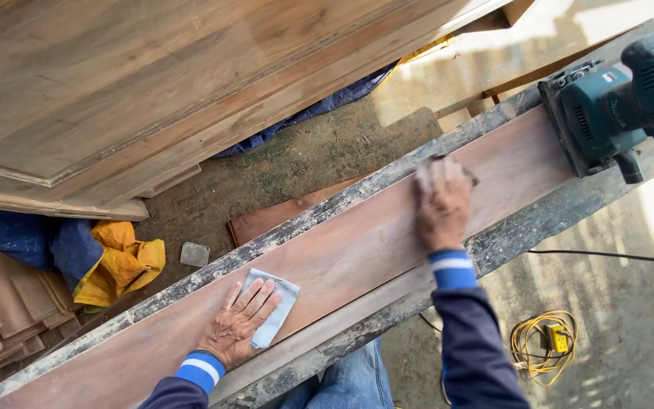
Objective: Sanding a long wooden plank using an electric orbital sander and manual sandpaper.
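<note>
Pressing flat — your left hand [238, 322] lies open on a pale sandpaper sheet [275, 307] | right hand [442, 203] clamps a sanding pad farther up the plank [357, 242] | plank's long axis runs diagonally toward the green sander [607, 113] — right hand nearer it.

Premises are identified as a woodworking workshop, partly open to daylight. A long reddish plank [357, 242] is laid across a paint-crusted workbench [539, 220] through the centre. A teal electric sander [607, 113] is seen at 2 o'clock. A large panelled wooden door [153, 83] is noted at 11 o'clock, stacked timber offcuts [1, 310] at 8 o'clock, and a coiled yellow cable [543, 341] at 5 o'clock on a bare concrete floor [319, 151].
</note>
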